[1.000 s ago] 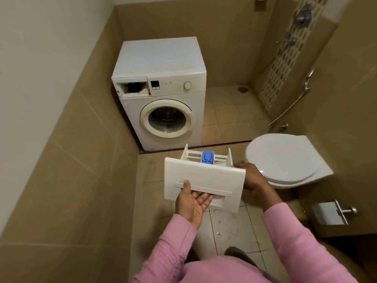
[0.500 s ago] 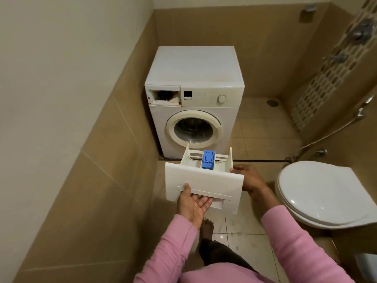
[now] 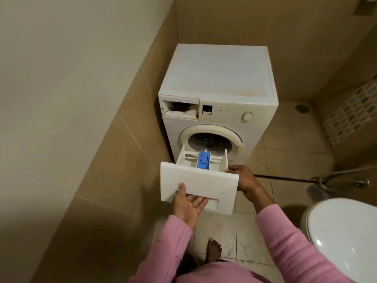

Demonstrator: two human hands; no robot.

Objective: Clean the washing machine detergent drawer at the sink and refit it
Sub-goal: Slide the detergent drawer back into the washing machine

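I hold the white detergent drawer (image 3: 200,180) level in front of me, its front panel toward me and a blue insert (image 3: 203,160) in its middle compartment. My left hand (image 3: 188,205) lies palm up under the panel's lower left, thumb on the panel face and fingers beneath it. My right hand (image 3: 244,180) grips the drawer's right side. The white front-loading washing machine (image 3: 220,78) stands just beyond the drawer. Its drawer slot (image 3: 179,108) at the upper left gapes open, with brown grime inside.
A tiled wall (image 3: 114,160) runs close along the left of the machine. A white toilet (image 3: 342,231) with its lid down sits at lower right, and a metal hose (image 3: 336,174) runs along the floor by it. My bare foot (image 3: 213,250) stands on the floor tiles.
I have stepped closer to the washing machine, which now looms larger and more central. The drawer stays in both hands with the same grip.
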